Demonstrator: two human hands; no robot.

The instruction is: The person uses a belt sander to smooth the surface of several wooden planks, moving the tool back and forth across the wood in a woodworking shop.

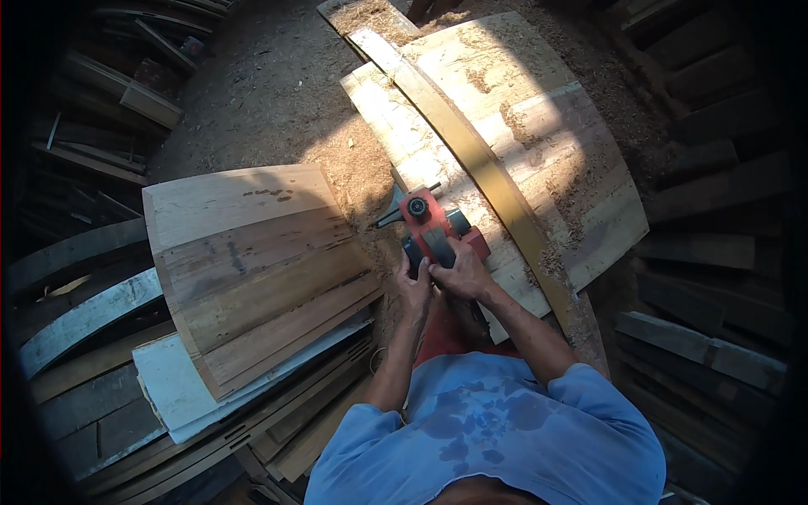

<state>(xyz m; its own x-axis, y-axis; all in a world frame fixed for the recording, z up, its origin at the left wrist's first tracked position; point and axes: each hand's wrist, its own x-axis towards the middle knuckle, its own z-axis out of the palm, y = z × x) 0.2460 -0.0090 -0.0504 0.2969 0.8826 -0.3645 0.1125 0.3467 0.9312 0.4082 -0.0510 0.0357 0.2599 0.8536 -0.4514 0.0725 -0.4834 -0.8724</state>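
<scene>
A red and black electric hand planer with a round black front knob is held in front of my body, at the near left edge of a wide wooden panel. My right hand wraps round its rear handle. Close beside it, my left hand has its thumb and fingers closed on a black part at the planer's left rear; exactly what they press is hidden. The planer's sole cannot be seen. Just right of the tool, a long yellowish wooden strip lies across the panel.
Another panel of joined boards rests on stacked planks at the left, over a white sheet. Shavings cover parts of the large panel and the ground. Stacked timber lines the right side. Sunlight falls on the panel's far part.
</scene>
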